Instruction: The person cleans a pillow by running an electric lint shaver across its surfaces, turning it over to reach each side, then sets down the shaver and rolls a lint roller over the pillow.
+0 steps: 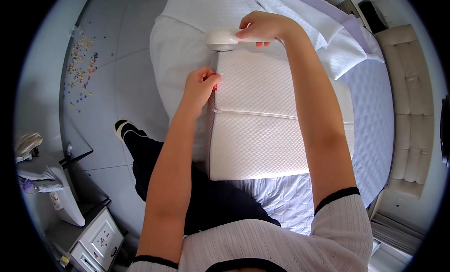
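A white textured pillow (255, 140) with a zipper across its middle and a grey side band lies on the bed. At its left edge my left hand (202, 84) is closed, pinching a small red tag (214, 81) on the side. My right hand (265, 28) is wrapped round the handle of a white handheld appliance (222, 39) with a round head; its exact kind I cannot make out. That head is at the pillow's far left corner. Whether it touches the fabric is unclear.
A bunched white quilt (183, 42) lies beyond the pillow, over a lavender bedsheet (370, 117). The padded beige headboard (412, 108) stands at the right. Small colourful pieces (82, 65) are scattered on the grey floor at the left. A white drawer cabinet (99, 241) stands lower left.
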{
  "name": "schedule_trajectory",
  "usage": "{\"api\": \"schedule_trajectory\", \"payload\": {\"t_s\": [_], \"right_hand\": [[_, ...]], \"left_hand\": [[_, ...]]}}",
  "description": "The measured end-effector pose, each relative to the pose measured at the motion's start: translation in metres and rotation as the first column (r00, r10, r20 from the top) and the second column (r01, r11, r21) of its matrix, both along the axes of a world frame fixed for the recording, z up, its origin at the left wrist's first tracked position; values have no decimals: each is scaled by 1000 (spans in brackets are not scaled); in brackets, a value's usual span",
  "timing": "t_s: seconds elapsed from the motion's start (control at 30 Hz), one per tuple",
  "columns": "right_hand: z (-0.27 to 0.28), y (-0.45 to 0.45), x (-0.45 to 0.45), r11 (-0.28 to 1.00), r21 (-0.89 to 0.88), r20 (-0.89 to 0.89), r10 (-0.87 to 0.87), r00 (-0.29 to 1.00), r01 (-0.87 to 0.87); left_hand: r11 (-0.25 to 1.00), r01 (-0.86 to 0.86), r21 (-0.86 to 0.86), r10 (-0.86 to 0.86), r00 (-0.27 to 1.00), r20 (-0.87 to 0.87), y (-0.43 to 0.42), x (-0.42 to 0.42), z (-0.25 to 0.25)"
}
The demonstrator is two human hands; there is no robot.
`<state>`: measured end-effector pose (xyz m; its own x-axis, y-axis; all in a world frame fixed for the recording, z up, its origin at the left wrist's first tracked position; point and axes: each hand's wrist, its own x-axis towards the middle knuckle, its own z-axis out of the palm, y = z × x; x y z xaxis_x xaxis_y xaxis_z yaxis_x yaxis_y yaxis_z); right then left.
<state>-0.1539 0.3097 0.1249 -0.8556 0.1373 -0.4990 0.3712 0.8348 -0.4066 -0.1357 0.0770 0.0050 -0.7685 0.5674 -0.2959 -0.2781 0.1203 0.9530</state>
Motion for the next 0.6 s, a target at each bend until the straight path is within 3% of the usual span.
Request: {"api": "schedule_trajectory", "payload": {"t_s": [0.3,0.6], "right_hand": [[15,67,64,995,24,45,-97,994,96],[29,116,162,891,233,47,-410,911,390]], "left_hand": [[966,7,258,-63,975,211,-5,-7,-9],[970,0,242,-49,979,199,-6,-6,-15]]}}
